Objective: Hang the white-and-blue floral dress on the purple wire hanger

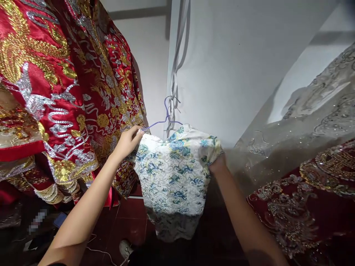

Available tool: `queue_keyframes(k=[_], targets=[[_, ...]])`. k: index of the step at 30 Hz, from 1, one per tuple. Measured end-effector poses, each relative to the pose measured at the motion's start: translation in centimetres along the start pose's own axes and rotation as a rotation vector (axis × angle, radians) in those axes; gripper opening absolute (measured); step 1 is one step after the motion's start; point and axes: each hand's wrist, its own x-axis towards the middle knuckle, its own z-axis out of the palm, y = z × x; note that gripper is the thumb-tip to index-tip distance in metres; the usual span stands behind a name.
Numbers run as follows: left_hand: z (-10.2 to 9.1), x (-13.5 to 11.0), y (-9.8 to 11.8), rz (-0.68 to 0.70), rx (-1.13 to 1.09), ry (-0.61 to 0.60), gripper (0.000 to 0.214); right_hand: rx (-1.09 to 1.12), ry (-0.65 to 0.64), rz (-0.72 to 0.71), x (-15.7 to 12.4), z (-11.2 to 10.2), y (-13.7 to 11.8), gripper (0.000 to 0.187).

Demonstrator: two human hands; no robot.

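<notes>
A white short-sleeved floral top or dress (173,173) with blue, green and yellow flowers hangs in front of me on a thin purple wire clothes hanger (156,123). My left hand (129,141) is closed on the hanger's left arm, with the thumb on top, by the garment's shoulder. On the other side, my right hand (217,163) reaches into or behind the right sleeve. Cloth hides its fingers, so their grip does not show. The hanger's hook is beside a pale chain-like strip (174,83) at the wall.
Red jackets (111,79) with gold and silver embroidery hang close on the left. At right are a sheer beaded gown (318,99) and a dark red beaded garment (302,207). Below lie a tiled floor (130,221), a white cable (101,251) and a shoe (125,248).
</notes>
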Motion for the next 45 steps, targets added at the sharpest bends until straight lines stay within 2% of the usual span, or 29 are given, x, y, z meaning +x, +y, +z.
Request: queue_keyframes(k=[2,4,7,9,10,12,14,15,16,17,18,20,22,24,26,29,31,33,34,36,39,41,43,45], targets=[[-0.2,0.4,0.2,0.004,0.024,0.001,0.037,0.140,0.019,0.070,0.3,-1.1,-1.1,0.079],[-0.3,1.3,0.6,0.001,0.069,0.016,0.036,0.270,0.051,0.120,0.8,-1.3,-3.0,0.073],[-0.4,3.3,1.0,-0.002,0.106,0.060,0.032,0.309,0.094,0.109,1.4,0.2,-6.3,0.073],[-0.5,4.4,1.1,0.020,0.083,0.100,0.029,0.269,0.052,0.096,1.3,1.9,-8.1,0.078],[-0.5,4.6,1.0,0.034,0.045,0.112,0.029,0.254,-0.015,0.094,1.1,2.6,-8.7,0.080],[-0.2,4.4,0.9,0.070,-0.087,0.076,0.031,0.244,-0.272,0.082,0.3,3.7,-8.8,0.083],[0.5,3.5,0.8,0.106,-0.259,-0.041,0.034,0.222,-0.547,0.064,-0.7,4.5,-7.5,0.073],[0.9,2.8,0.7,0.129,-0.340,-0.114,0.035,0.173,-0.608,0.050,-1.1,4.9,-6.5,0.062],[1.4,2.2,0.7,0.157,-0.408,-0.187,0.035,0.089,-0.598,0.026,-1.5,5.3,-5.2,0.051],[1.9,1.5,0.8,0.186,-0.465,-0.256,0.035,-0.023,-0.536,-0.008,-1.9,5.9,-3.8,0.044],[2.5,1.0,1.0,0.212,-0.510,-0.316,0.035,-0.144,-0.444,-0.056,-2.2,6.5,-2.4,0.051],[3.6,0.2,1.8,0.243,-0.581,-0.421,0.034,-0.350,-0.309,-0.182,-2.8,8.0,-0.2,0.084],[4.7,-0.1,3.1,0.242,-0.661,-0.504,0.035,-0.463,-0.285,-0.303,-3.3,9.7,1.0,0.108],[5.6,0.0,4.5,0.229,-0.768,-0.554,0.036,-0.505,-0.252,-0.391,-3.7,11.0,0.9,0.106],[6.2,0.4,5.5,0.209,-0.896,-0.561,0.036,-0.512,-0.174,-0.444,-3.8,11.2,0.0,0.092],[6.0,0.9,4.9,0.098,-1.060,-0.462,0.044,-0.587,-0.038,-0.451,-3.8,8.7,-1.4,0.077],[5.5,0.3,2.9,-0.090,-1.127,-0.340,0.053,-0.721,0.068,-0.383,-3.4,5.8,-2.0,0.074],[5.2,-1.5,0.5,-0.325,-1.171,-0.203,0.052,-0.858,0.181,-0.275,-2.4,3.0,-2.5,0.073],[5.2,-2.7,-0.5,-0.388,-1.177,-0.148,0.051,-0.913,0.227,-0.228,-1.7,1.9,-2.8,0.074],[5.7,-5.5,-1.8,-0.538,-1.223,-0.067,0.057,-0.989,0.281,-0.177,0.1,0.9,-3.7,0.074],[7.7,-9.3,-1.7,-0.701,-1.179,0.008,0.057,-1.026,0.267,-0.226,2.7,2.1,-5.7,0.077],[9.3,-10.9,-1.3,-0.716,-1.092,0.084,0.054,-1.024,0.206,-0.300,3.5,3.8,-7.0,0.079],[10.6,-12.2,-1.1,-0.725,-1.052,0.207,0.052,-1.007,0.147,-0.360,3.1,5.1,-7.8,0.084],[11.5,-13.2,-1.5,-0.781,-1.053,0.325,0.051,-0.951,0.089,-0.395,1.5,5.6,-8.0,0.089]])
